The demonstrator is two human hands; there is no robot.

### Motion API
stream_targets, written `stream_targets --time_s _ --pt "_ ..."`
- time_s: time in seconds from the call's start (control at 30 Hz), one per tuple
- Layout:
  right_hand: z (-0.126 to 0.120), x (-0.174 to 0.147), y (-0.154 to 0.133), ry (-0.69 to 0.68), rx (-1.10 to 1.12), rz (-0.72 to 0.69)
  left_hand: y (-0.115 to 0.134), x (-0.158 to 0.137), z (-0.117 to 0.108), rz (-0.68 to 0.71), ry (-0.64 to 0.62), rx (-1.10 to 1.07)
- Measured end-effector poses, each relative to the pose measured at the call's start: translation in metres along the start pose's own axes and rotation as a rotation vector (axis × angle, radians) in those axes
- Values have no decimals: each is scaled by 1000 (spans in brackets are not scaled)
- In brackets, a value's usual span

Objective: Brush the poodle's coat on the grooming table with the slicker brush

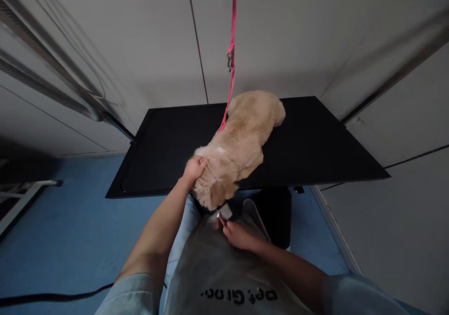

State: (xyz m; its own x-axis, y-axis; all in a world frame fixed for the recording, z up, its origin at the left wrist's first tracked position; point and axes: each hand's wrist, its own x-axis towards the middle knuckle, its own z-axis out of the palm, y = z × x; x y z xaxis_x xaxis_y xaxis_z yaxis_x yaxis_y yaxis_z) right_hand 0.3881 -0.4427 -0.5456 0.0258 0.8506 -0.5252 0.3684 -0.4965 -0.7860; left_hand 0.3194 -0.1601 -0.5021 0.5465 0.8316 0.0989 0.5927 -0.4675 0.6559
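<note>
A cream-coloured dog (247,125) is on the black tabletop, its head hanging over the near edge toward me. My left hand (195,168) is closed on the fur at the left side of the dog's head. Just below the muzzle, my right hand (235,234) grips what looks like a small grooming brush (222,218), with a reddish handle and a pale flat head. Blur hides the brush's finer details. A pink grooming loop (231,83) with a metal clip hangs from above and reaches the dog's neck and back.
The black grooming table (308,142) stands against pale wall panels (291,34). Ribbed hoses (52,81) run down at the left, and a pole (396,74) slants at the right. A grey apron (231,273) covers my front. A black cable (56,297) crosses the blue floor (80,226).
</note>
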Motion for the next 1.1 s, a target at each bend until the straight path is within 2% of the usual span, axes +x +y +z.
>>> stream_targets --time_s 0.07,0.13,0.23,0.3,0.33,0.43,0.5,0.57,0.67,0.73,0.77,0.83,0.9,0.97,1.03,1.1 --pt "4 -15 7 -49 -42 -29 0 1 2 -8 -7 -26" --pt "-6 -15 -4 -63 -1 -98 -1 1 3 -14 -52 -67" --pt "-27 6 -32 80 201 -167 -1 -1 3 -27 -163 -139" --pt "-27 14 -36 168 226 -106 0 -3 1 -37 -202 -168" --pt "-22 11 -32 170 177 -54 0 -4 0 -39 -209 -177" --pt "-2 -16 -6 39 -75 18 3 -3 -4 -29 -233 -198" --pt "1 -32 2 -31 -186 -46 3 -1 -5 -21 -252 -208" --pt "-11 -32 -8 -38 -157 -135 3 0 -5 -20 -254 -210" --pt "-36 -7 -33 122 14 -150 2 -1 -3 -25 -218 -203" --pt "-37 4 -37 206 16 -82 1 -4 0 -28 -180 -190" --pt "-33 3 -32 206 -25 -44 1 -5 1 -25 -160 -177" --pt "-18 -10 -15 96 -111 9 1 -8 3 -13 -121 -149" --pt "-8 -27 -2 -45 -127 -4 0 -9 5 3 -92 -139" --pt "-14 -32 -6 -85 -66 -67 1 -11 6 8 -77 -152" --pt "-32 -20 -24 29 32 -127 1 -12 5 13 -72 -179" --pt "-51 -1 -40 196 65 -115 1 -13 4 9 -87 -224"
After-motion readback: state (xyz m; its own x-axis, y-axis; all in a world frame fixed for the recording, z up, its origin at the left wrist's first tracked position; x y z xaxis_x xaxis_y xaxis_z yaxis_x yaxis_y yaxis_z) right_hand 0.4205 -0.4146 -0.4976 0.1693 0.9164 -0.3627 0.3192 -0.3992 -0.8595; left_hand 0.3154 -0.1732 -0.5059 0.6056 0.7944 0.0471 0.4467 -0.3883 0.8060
